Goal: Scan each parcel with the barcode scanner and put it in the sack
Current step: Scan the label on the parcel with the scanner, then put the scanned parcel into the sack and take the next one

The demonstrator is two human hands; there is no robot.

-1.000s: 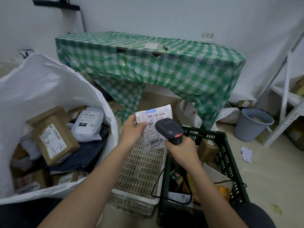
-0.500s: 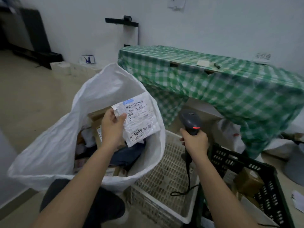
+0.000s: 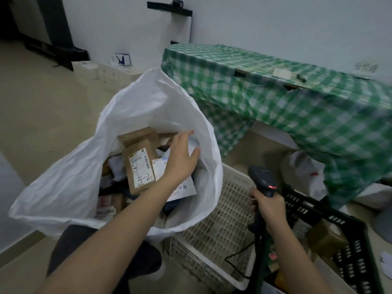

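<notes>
The left hand (image 3: pixel 180 160) hovered with loose, empty fingers over the sack (image 3: pixel 63 187); the white parcel (image 3: pixel 180 188) lay inside. The right hand (image 3: pixel 268 209) gripped the scanner (image 3: pixel 263 180). Best to withdraw cleanly, clear of the sack's rim.

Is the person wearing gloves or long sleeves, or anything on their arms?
No. The left hand and right hand are both bare, with no gloves. Both forearms are bare too, with no sleeve showing anywhere in view. No watch, ring or bracelet shows. The fingers carry no tape or markings.
</notes>
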